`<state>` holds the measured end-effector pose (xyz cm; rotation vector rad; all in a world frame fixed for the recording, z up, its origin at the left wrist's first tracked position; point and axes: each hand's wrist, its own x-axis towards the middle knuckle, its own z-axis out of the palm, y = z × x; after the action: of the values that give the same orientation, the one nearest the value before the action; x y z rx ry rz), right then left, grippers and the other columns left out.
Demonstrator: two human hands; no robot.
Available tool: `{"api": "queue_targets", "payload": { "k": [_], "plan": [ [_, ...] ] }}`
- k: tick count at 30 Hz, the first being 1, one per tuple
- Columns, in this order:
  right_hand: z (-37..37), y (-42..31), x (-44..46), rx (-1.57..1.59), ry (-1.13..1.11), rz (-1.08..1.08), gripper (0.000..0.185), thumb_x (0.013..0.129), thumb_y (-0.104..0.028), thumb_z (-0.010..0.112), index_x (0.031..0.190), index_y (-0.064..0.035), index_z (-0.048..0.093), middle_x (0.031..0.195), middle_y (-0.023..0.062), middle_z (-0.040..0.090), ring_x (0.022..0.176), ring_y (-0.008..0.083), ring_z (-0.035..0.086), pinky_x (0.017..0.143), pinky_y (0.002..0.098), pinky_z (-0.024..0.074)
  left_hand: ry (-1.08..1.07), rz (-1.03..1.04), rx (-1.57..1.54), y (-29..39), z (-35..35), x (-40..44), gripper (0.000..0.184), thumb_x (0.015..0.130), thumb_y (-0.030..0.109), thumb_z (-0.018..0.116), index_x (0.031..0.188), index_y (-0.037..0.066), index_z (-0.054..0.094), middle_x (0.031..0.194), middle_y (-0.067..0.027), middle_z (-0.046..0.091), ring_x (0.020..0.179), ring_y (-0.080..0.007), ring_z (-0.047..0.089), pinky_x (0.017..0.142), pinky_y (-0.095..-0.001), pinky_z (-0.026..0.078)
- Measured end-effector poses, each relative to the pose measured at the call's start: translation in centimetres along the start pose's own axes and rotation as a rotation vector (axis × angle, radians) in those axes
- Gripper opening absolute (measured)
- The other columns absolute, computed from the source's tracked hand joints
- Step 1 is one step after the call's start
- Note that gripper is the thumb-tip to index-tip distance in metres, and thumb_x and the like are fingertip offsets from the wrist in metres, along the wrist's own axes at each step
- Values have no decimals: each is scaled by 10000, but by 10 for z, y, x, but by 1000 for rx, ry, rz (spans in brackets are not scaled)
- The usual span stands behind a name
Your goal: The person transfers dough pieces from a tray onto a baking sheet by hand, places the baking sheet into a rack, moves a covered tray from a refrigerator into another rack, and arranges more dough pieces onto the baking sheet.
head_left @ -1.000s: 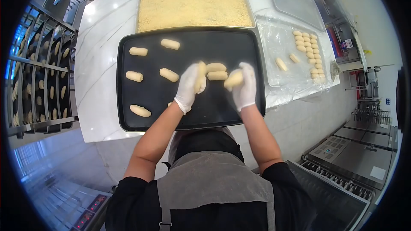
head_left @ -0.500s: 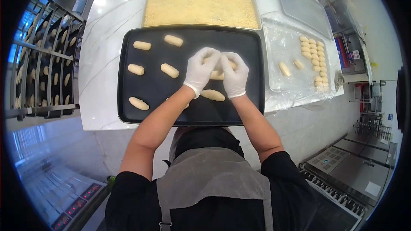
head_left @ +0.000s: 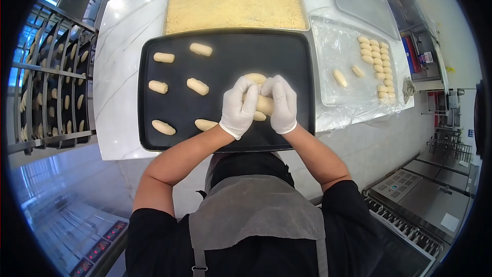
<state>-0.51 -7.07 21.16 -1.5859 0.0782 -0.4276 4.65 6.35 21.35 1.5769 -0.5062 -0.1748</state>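
Observation:
My left hand (head_left: 238,109) and my right hand (head_left: 283,106), in white gloves, are close together over the right part of a black baking tray (head_left: 179,105). Between them, both hands curl around a short roll of pale dough (head_left: 264,105). Just beyond the fingers shows another dough piece (head_left: 254,77), partly covered by the hands. A further dough piece (head_left: 260,116) peeks out below the held one. Several dough rolls lie spaced out on the tray's left side, among them one roll (head_left: 198,86) near my left hand. My left forearm partly hides a roll (head_left: 205,124).
Behind the black tray, a shallow tray (head_left: 236,1) holds yellow crumbs. On the right, a plastic-covered tray (head_left: 333,54) carries several small dough pieces (head_left: 378,56) in rows and two apart. A rack (head_left: 56,79) with loaded trays stands left of the marble table (head_left: 120,46).
Both hands have drawn slightly toward my body. The dough roll between them shows more clearly now, and a piece beyond the fingers has come into sight. The view has shifted a little.

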Motion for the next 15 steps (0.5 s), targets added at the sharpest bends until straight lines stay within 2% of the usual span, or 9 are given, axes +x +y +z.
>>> {"api": "queue_targets", "payload": {
  "k": [3, 4, 6, 7, 8, 10, 11, 14, 15],
  "plan": [
    [3, 0, -1, -69, 0, -84, 516, 1069, -450, 439, 892, 6, 606, 833, 47, 591, 757, 124, 516, 704, 290, 427, -15, 3, -65, 3, 0, 0, 176, 1030, 127, 509, 914, 16, 579, 769, -46, 583, 675, -87, 536, 619, -253, 442],
    [3, -1, 1, -74, 1, -84, 516, 1069, -450, 439, 892, 6, 606, 833, 47, 591, 757, 124, 516, 704, 290, 427, -46, -98, -180, 5, 1, -3, 152, 1020, 121, 530, 928, 16, 590, 776, -49, 595, 677, -85, 548, 617, -246, 450],
    [4, -6, 10, 49, 111, -145, 488, 1064, -423, 459, 1072, 39, 617, 910, 70, 647, 829, 165, 602, 768, 299, 484, -104, -297, -408, 10, 0, -9, 110, 1000, 109, 573, 956, 15, 611, 791, -55, 620, 681, -83, 572, 612, -234, 465],
    [4, -8, 14, 112, 167, -177, 500, 1061, -409, 469, 1162, 56, 622, 949, 82, 675, 865, 185, 645, 800, 304, 513, -106, -293, -409, 12, 0, -9, 110, 1000, 109, 573, 956, 15, 611, 791, -55, 620, 681, -83, 572, 612, -234, 465],
    [5, -11, 12, 111, 167, -178, 500, 1061, -409, 469, 1162, 56, 622, 949, 82, 675, 865, 185, 645, 800, 304, 513, -131, -247, -393, 13, -2, -11, 90, 973, 97, 609, 982, 10, 629, 819, -69, 646, 711, -110, 607, 645, -258, 491],
    [9, -20, -2, 308, -11, -52, 546, 1071, -411, 446, 1228, 83, 617, 1029, 108, 707, 965, 217, 678, 873, 318, 528, -183, -161, -357, 15, -5, -16, 136, 920, 74, 681, 1033, 1, 664, 874, -96, 698, 771, -164, 677, 712, -308, 545],
    [11, -22, -9, 404, -101, 11, 570, 1076, -411, 434, 1262, 96, 614, 1069, 122, 722, 1015, 233, 695, 909, 325, 535, -184, -163, -357, 14, -8, -18, 136, 920, 74, 681, 1033, 1, 664, 874, -96, 698, 771, -164, 677, 712, -308, 545],
    [-2, -16, -24, 270, -200, 47, 553, 1085, -381, 418, 1250, 102, 632, 1106, 158, 727, 1059, 246, 697, 934, 330, 537, -301, 12, -124, 9, -14, -23, 129, 854, 54, 749, 950, 0, 683, 897, -118, 701, 775, -202, 682, 725, -313, 541],
    [-5, -14, -28, 204, -253, 64, 546, 1090, -366, 411, 1244, 104, 641, 1125, 176, 729, 1082, 253, 698, 947, 333, 538, -295, 10, -125, 6, -14, -27, 129, 854, 54, 749, 950, 0, 683, 897, -118, 701, 775, -202, 682, 725, -313, 541]
  ]
}}
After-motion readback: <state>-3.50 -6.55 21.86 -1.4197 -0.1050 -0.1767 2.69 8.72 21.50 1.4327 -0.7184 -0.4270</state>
